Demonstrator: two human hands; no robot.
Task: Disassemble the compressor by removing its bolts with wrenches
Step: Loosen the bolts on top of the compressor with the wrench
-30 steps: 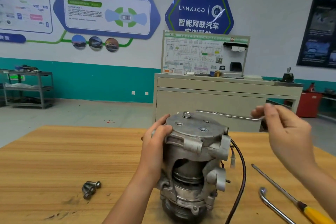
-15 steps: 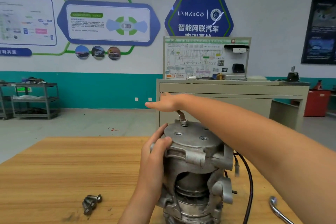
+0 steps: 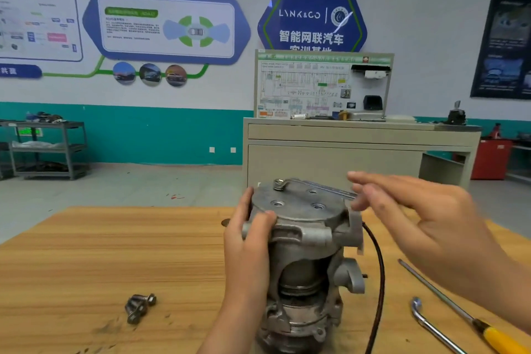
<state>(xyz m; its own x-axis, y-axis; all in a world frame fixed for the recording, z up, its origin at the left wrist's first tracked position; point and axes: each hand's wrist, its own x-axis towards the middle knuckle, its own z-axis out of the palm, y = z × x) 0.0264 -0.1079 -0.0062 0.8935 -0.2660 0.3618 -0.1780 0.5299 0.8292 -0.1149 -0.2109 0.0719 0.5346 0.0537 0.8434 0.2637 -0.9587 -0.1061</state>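
- The compressor (image 3: pixel 304 253) stands upright near the middle of the wooden counter (image 3: pixel 115 253), its flat round cover facing up.
- The left hand (image 3: pixel 250 238) holds the compressor's upper left edge; its grip is clamped on the housing, thumb on the front and fingers curled round the back.
- A wrench (image 3: pixel 324 188) lies across the cover, its bent end seated on the one bolt (image 3: pixel 278 183) at the back left of the cover.
- The right hand (image 3: pixel 416 215) is at the free end of the wrench with fingers stretched out. It is blurred, so I cannot tell whether its grip is closed on the handle or only touching it.
- Three bolt holes (image 3: pixel 312 191) in the cover stand open.
- Loose bolts (image 3: pixel 140 307) lie in a small heap on the counter, left of the compressor.
- A black cable (image 3: pixel 377 267) hangs down the compressor's right side.
- On the right of the counter lie a screwdriver (image 3: pixel 498 339) with a yellow handle and, just beside it, a second bent wrench (image 3: pixel 431 327).
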